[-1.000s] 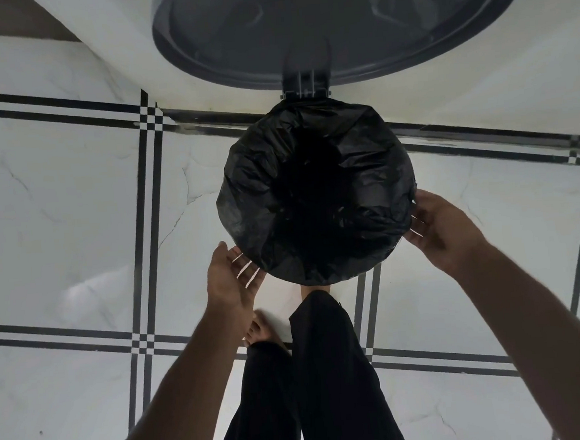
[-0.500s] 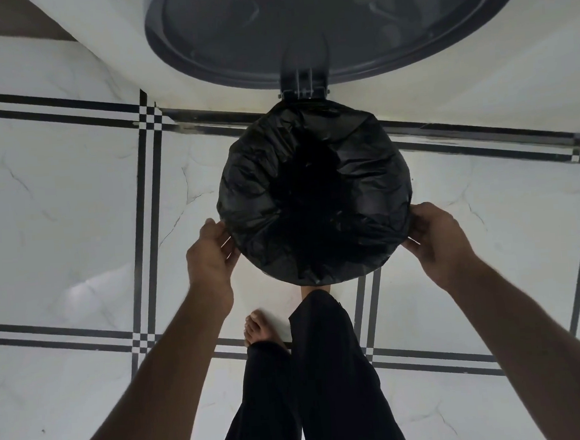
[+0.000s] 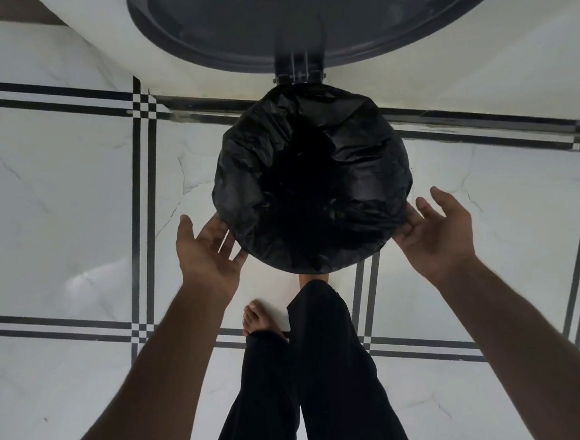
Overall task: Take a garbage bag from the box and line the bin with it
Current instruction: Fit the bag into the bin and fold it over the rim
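A black garbage bag [image 3: 357, 167] is stretched over the round rim of the pedal bin and hangs down inside it; the bin's body is hidden under the plastic. The bin's dark grey lid [image 3: 322, 14] stands raised behind it. My left hand [image 3: 205, 253] is at the bin's lower left, palm up, fingers spread, fingertips just under the bag's edge. My right hand [image 3: 437, 233] is at the lower right, also palm up and spread, fingertips against the bag's edge. Neither hand grips the plastic. No box is in view.
White marble floor tiles [image 3: 57, 201] with black stripe borders surround the bin. A white wall [image 3: 477, 69] rises behind it. My legs in black trousers [image 3: 320, 372] stand in front; one bare foot [image 3: 257, 318] is on the floor, the other reaches under the bin's front.
Both hands were curled against the bag's sides half a second ago; now they have turned palm up and spread their fingers, slightly away from the rim.
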`<state>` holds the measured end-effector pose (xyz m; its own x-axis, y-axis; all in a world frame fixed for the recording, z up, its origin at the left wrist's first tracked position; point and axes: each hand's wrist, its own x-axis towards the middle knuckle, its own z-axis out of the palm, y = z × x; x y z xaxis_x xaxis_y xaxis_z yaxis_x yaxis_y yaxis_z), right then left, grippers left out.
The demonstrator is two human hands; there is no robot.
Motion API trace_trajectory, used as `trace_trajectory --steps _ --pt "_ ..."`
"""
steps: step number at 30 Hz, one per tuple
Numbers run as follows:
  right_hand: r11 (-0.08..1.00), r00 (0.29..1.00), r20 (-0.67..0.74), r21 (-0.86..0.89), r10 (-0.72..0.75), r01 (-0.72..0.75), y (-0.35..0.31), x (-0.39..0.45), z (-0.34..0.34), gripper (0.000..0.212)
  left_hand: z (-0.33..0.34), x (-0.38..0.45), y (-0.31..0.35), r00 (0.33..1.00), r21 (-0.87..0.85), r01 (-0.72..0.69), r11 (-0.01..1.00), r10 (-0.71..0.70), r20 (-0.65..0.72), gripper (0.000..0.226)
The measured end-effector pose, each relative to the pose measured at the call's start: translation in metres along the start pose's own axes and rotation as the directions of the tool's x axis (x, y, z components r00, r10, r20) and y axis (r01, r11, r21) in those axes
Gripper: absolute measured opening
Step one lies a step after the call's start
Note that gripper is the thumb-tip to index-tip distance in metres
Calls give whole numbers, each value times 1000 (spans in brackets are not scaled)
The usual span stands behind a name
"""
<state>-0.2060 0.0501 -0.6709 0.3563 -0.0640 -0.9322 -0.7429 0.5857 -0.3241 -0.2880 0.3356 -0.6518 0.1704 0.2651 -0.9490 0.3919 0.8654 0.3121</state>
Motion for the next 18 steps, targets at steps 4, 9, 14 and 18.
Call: trace_trajectory --steps 4,9,14,18 --pt "988 991 -132 -155 -19 -2 -2 0 5 32 0 7 -9 986 72 54 996 -42 -161 49" --pt "941 997 -79 -336 11 -37 7 -5 6 39 -2 6 -20 992 115 110 987 -102 -69 53" --pt "889 995 83 -449 -57 88 14 -8 0 29 -7 9 -22 971 272 -21 962 85 -225 40" --pt "818 982 106 -544 -154 187 18 -5 -12 28 9 -21 -29 666 662 -563 494 746 9 21"
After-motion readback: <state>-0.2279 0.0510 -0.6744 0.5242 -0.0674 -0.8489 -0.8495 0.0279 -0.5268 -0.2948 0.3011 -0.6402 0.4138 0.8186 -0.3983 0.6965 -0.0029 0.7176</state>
